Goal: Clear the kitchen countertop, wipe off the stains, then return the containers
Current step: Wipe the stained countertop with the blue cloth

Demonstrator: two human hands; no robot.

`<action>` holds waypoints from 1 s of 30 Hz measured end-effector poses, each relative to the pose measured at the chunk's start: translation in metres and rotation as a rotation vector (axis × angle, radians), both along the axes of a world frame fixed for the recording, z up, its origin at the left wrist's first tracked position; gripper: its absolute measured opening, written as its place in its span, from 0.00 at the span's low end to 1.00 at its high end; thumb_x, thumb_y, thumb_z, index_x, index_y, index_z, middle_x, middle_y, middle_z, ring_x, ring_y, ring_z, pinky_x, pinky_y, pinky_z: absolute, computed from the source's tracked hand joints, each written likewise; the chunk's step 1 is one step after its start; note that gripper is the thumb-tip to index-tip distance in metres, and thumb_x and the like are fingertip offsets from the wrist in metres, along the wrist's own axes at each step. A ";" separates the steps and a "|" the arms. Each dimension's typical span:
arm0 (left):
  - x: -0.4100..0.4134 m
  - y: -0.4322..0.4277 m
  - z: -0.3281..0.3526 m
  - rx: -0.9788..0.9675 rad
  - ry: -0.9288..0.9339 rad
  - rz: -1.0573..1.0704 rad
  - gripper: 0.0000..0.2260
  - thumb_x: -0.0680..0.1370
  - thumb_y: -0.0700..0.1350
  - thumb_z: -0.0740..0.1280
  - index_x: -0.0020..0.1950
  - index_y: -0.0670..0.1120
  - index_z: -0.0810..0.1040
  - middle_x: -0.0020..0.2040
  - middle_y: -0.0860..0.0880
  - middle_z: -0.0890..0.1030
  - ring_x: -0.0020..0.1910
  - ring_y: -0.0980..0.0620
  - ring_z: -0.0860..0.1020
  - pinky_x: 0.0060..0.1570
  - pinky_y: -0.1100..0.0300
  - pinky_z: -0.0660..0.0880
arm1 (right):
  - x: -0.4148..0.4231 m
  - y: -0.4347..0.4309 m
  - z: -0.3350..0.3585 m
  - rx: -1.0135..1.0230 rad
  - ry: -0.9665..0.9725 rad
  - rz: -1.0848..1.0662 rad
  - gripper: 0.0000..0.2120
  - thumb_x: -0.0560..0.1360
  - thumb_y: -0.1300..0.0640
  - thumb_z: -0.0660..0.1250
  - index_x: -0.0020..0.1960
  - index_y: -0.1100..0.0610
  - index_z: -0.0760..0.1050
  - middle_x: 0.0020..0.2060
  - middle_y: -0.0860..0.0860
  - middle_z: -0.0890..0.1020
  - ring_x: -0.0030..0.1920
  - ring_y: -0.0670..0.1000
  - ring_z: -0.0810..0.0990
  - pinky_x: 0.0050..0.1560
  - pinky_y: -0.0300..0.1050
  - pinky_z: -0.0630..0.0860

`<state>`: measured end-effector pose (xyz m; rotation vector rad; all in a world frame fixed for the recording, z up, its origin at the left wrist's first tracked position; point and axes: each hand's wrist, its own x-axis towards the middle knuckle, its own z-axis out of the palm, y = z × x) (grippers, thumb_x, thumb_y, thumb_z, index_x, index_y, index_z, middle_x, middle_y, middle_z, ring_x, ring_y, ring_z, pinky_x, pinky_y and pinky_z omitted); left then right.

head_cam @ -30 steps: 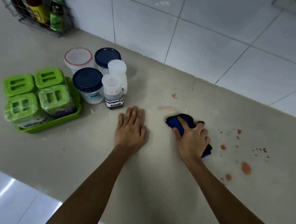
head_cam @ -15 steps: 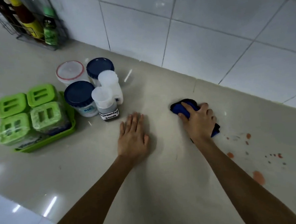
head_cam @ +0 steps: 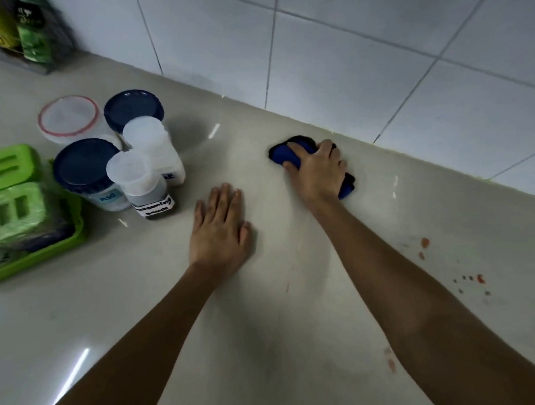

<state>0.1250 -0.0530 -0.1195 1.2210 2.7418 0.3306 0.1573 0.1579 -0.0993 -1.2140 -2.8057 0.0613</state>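
A blue cloth [head_cam: 280, 157] is gripped under the curled fingers of the right hand [head_cam: 317, 171] and pressed onto the countertop [head_cam: 172, 302], close to the tiled wall [head_cam: 376, 54]. The left hand [head_cam: 219, 230] is laid flat on the surface at seven o'clock of the cloth, fingers straight and close together. Orange-red stains [head_cam: 424, 242] are seen at four o'clock of the right hand (small spots, scattered). The containers [head_cam: 82, 165] are grouped at ten o'clock of the left hand, beside a green tray [head_cam: 38, 263] of green-lidded boxes [head_cam: 10, 215].
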 end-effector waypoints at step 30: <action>0.099 0.005 -0.003 -0.047 0.004 -0.258 0.31 0.76 0.60 0.44 0.78 0.51 0.50 0.79 0.48 0.49 0.77 0.47 0.46 0.74 0.46 0.42 | 0.185 -0.016 0.001 -0.011 0.033 -0.334 0.22 0.76 0.41 0.60 0.70 0.40 0.66 0.61 0.61 0.69 0.59 0.63 0.70 0.58 0.56 0.68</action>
